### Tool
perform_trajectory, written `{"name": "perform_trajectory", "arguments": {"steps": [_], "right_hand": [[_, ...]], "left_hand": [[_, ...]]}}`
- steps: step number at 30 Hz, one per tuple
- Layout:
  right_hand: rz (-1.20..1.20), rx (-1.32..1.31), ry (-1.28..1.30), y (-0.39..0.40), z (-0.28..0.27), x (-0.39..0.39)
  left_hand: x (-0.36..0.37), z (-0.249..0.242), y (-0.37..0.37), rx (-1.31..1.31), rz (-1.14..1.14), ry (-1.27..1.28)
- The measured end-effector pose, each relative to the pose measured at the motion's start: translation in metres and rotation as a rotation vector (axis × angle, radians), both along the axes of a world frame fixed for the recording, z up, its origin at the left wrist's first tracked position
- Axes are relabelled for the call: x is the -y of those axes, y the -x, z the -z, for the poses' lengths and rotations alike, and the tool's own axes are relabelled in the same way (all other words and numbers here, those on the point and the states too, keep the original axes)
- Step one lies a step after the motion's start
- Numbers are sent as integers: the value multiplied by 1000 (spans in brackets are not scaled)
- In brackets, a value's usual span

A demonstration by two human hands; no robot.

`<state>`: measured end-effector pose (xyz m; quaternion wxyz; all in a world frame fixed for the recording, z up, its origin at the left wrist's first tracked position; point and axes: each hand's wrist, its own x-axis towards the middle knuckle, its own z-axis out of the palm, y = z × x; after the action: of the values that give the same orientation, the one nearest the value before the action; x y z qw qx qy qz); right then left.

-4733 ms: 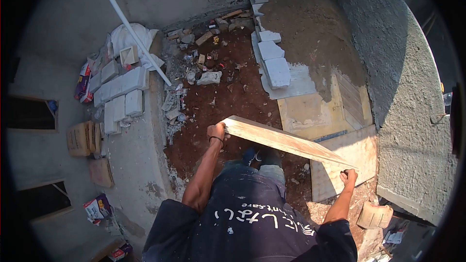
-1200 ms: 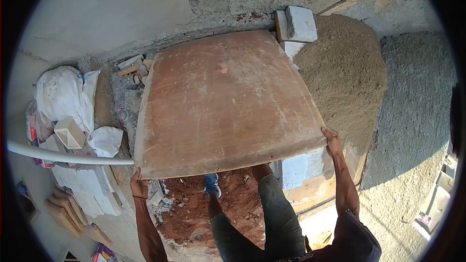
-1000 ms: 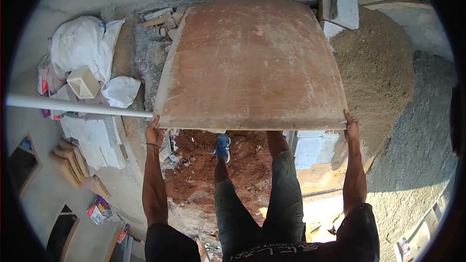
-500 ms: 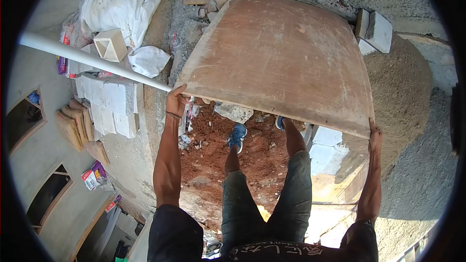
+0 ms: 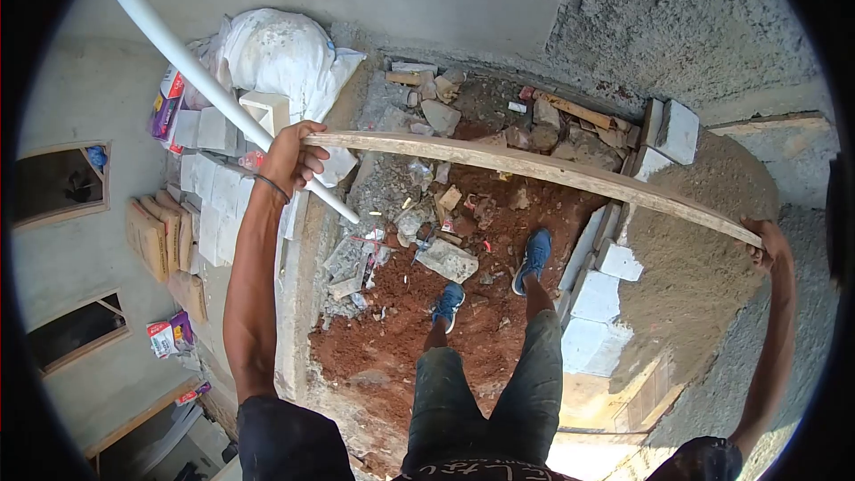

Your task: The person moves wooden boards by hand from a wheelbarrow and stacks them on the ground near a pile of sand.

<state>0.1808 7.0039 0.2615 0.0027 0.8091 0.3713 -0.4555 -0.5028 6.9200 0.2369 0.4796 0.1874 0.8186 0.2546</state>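
Head view shows one wooden board seen edge-on, stretched across the frame above red soil between my two hands. One sand heap sits at the right, with four pale blocks lining its left edge. One white sack lies at upper left, crossed by one white pipe. My two blue shoes stand on the soil among rubble too broken to count. My left hand is closed around the board's left end, fingers curled over the edge. My right hand clasps the right end from below; its fingers are mostly hidden behind the board.
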Motion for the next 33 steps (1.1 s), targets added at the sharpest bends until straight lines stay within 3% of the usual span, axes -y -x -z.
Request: {"name": "perform_trajectory", "arguments": {"steps": [2, 3, 5, 8, 9, 12, 13, 14, 15, 16, 18, 19, 21, 23, 24, 27, 33], "right_hand": [[-41, 61, 248, -18, 51, -16], [-39, 56, 239, -39, 75, -12], [187, -66, 168, -83, 114, 4], [230, -67, 67, -54, 95, 15], [211, -123, 117, -55, 93, 9], [228, -222, 13, -39, 77, 6], [256, -205, 12, -39, 73, 11], [242, -380, -104, -43, 72, 16], [223, -549, -228, -53, 74, 26], [247, -523, -244, -68, 83, 37], [291, -816, -519, -90, 115, 57], [301, -800, -533, -92, 120, 60], [-32, -186, -407, -90, 135, 66], [-64, -135, -552, -90, 161, 52], [4, -202, -603, -90, 173, 40], [283, -494, -772, -80, 201, -8], [361, -397, -1013, -56, 215, -4]], "left_hand": [[-16, 38, 9, 115, -17, 42], [-23, 45, 2, 178, -20, -78], [-35, 25, -35, 42, 158, -102], [-38, 43, -25, -8, 234, 14], [-37, 38, -20, 91, 275, 70], [1, 44, -9, 260, 141, -251], [16, 58, -5, 212, 114, -441], [29, 71, -7, 145, 141, -624], [37, 86, -10, -4, 188, -678], [40, 97, -15, -82, 260, -667], [30, 115, -29, -101, 262, -677], [18, 123, -31, -53, 229, -739], [-9, 135, -34, 8, 158, -831], [-42, 155, -20, 143, 140, -840], [-57, 173, -10, 243, 156, -838], [-97, 185, -28, 221, 48, -855], [-101, 191, -41, 174, -126, -928]]}}
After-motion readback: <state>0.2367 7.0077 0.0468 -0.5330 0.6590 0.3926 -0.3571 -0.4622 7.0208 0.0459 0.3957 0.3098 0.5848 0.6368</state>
